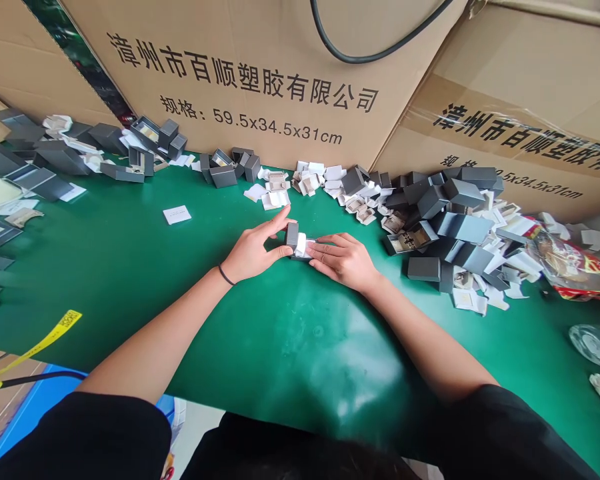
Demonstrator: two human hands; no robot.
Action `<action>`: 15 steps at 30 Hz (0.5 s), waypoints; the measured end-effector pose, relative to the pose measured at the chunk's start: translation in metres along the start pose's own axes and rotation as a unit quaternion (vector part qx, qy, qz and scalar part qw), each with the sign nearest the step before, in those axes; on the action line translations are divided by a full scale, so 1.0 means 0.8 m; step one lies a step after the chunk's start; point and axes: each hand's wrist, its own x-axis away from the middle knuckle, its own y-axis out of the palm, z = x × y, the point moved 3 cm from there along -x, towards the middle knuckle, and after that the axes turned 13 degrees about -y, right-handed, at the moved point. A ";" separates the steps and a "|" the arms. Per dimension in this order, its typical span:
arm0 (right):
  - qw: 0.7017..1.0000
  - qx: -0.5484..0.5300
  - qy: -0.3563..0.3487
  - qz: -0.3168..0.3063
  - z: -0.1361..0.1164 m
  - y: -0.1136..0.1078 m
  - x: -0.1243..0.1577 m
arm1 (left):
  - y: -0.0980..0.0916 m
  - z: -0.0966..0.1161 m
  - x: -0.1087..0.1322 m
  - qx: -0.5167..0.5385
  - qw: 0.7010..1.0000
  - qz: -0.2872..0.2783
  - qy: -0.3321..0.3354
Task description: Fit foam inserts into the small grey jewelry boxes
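Observation:
A small dark gift box with its lid raised sits on the green table between my hands. In it is a folded white paper insert. My left hand grips the box from the left, thumb low at its front and index finger stretched behind the lid. From the right, my right hand has its fingers close together on the white insert and the box's right side, thumb in front. Those fingertips partly hide the inside of the box.
Dark boxes and white inserts are heaped at the right, with more dark boxes at the left. A white card lies at left centre. Large cartons stand behind. A clear container is at far right.

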 end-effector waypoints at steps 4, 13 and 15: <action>0.998 -0.020 0.019 0.048 0.003 -0.003 0.003 | 0.000 -0.002 0.000 -0.003 1.000 -0.003 -0.010; 0.982 -0.125 0.102 0.101 0.008 0.003 -0.008 | -0.001 0.006 0.000 -0.004 1.000 -0.005 -0.028; 0.970 -0.154 0.146 0.114 0.011 0.005 -0.009 | -0.002 0.006 0.000 0.000 1.000 -0.002 -0.028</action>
